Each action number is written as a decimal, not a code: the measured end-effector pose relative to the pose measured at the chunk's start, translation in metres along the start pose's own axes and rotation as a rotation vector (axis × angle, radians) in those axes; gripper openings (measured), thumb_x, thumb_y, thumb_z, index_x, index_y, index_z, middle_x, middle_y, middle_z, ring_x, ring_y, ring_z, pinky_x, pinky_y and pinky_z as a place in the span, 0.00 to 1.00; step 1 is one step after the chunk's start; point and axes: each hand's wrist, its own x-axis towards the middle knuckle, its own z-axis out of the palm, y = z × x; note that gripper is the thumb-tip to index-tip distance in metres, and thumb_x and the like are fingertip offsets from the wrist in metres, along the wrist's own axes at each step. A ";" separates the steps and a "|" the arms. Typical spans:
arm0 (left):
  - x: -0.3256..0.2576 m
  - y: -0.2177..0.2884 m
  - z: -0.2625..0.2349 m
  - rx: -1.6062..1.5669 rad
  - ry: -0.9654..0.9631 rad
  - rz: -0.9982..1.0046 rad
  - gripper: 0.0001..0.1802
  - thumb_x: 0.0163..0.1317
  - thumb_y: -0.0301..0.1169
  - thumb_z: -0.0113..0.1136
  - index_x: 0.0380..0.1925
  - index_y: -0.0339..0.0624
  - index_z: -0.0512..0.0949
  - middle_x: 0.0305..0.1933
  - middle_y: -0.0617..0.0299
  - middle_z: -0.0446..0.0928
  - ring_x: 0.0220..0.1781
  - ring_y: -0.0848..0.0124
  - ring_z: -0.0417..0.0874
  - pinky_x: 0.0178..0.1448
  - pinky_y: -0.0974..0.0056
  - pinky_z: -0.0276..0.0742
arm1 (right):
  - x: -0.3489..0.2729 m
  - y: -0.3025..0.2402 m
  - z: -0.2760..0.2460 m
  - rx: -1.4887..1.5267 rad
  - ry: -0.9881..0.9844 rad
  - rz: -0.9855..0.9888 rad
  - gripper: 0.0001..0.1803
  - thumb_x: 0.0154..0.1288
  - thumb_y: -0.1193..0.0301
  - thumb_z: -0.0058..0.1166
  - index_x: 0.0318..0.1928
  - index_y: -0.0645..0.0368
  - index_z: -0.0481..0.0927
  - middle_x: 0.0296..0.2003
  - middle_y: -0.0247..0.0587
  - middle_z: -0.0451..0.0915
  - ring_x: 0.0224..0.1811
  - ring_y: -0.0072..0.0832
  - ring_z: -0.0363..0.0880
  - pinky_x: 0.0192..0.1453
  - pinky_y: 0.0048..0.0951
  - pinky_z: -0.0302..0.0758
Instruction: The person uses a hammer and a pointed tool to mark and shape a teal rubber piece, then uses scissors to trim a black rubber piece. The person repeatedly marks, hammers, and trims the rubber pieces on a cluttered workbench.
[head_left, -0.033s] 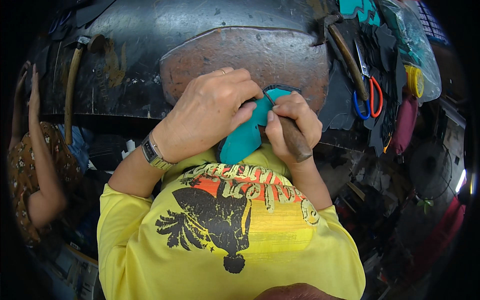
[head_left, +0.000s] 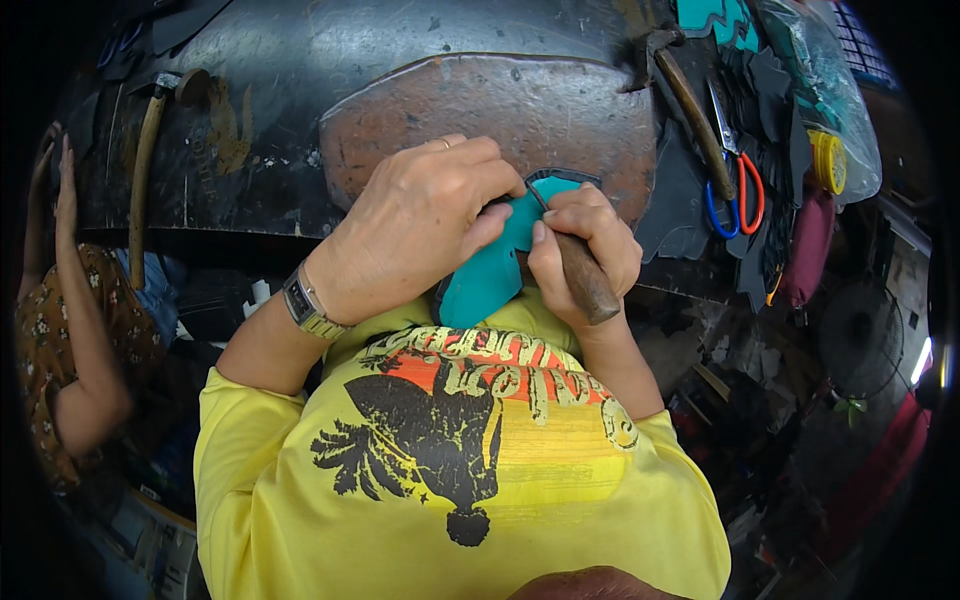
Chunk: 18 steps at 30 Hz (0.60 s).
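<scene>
A teal piece of flat material (head_left: 482, 285) with a black edge lies over the near rim of a worn brown board (head_left: 500, 110) and reaches down to my lap. My left hand (head_left: 420, 205) is closed at the piece's upper edge, thumb and index finger pinched together; the other fingers curl out of sight. My right hand (head_left: 592, 240) grips an awl-like tool by its wooden handle (head_left: 588, 285). Its thin metal shaft (head_left: 538, 197) slants up and left to the teal surface, close to my left fingertips. The tip itself is too small to make out.
A hammer (head_left: 146, 170) lies left on the dark table (head_left: 280, 60). To the right are another hammer (head_left: 695, 110), scissors with blue and red handles (head_left: 738, 195), dark cut pieces (head_left: 765, 90), a yellow roll (head_left: 827, 162) and a plastic bag (head_left: 850, 110). Another person's arm (head_left: 85, 330) is far left.
</scene>
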 end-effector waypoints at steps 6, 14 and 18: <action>0.001 -0.004 0.001 0.013 0.040 -0.006 0.12 0.56 0.24 0.70 0.41 0.39 0.84 0.38 0.53 0.81 0.41 0.52 0.84 0.45 0.55 0.81 | 0.017 -0.002 -0.031 0.224 0.013 0.392 0.09 0.64 0.78 0.66 0.43 0.67 0.81 0.37 0.40 0.85 0.38 0.25 0.84 0.48 0.27 0.80; 0.005 -0.008 0.007 0.037 0.100 -0.077 0.12 0.58 0.28 0.68 0.43 0.39 0.84 0.39 0.52 0.82 0.40 0.51 0.85 0.46 0.54 0.80 | 0.068 0.076 -0.096 -0.874 -0.029 0.174 0.16 0.64 0.71 0.67 0.49 0.63 0.81 0.43 0.54 0.84 0.45 0.51 0.82 0.51 0.46 0.78; 0.009 -0.010 0.011 0.044 0.110 -0.078 0.12 0.59 0.30 0.68 0.43 0.40 0.84 0.40 0.52 0.82 0.40 0.51 0.85 0.46 0.53 0.80 | 0.079 0.091 -0.102 -0.822 -0.022 0.224 0.14 0.64 0.72 0.66 0.48 0.63 0.80 0.40 0.56 0.83 0.41 0.53 0.83 0.48 0.45 0.78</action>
